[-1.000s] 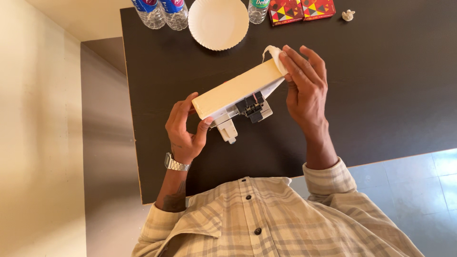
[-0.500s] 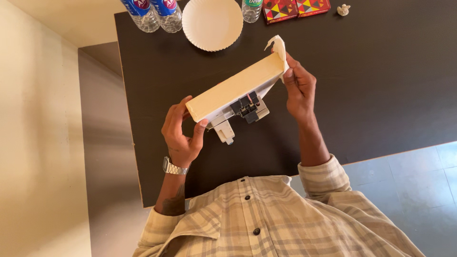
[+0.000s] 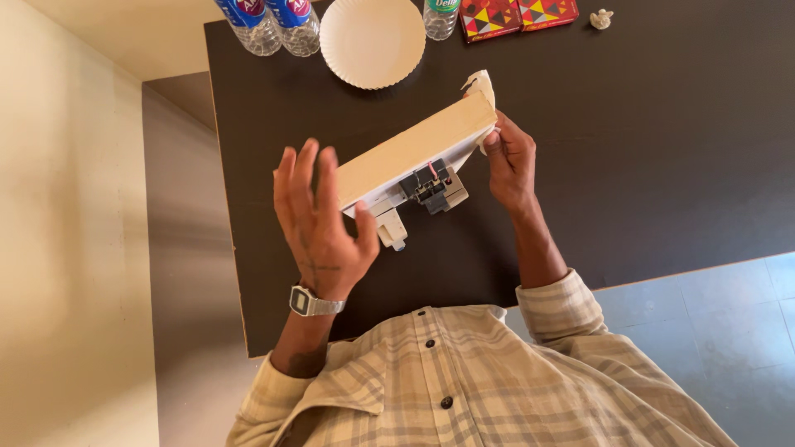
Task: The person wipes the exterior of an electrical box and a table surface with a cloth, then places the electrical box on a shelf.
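The left hand (image 3: 319, 219) has let go, fingers now spread open beside the long beige cardboard box (image 3: 414, 149) at frame centre above the dark surface (image 3: 646, 149), leaving only the right hand (image 3: 509, 161) pinching its far end

three bottles (image 3: 294, 25), one paper plate (image 3: 372, 40), two patterned boxes (image 3: 519, 15), two hands (image 3: 319, 223)

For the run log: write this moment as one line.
left hand: open, fingers spread beside box | right hand: grips box end | box: tilted above dark table
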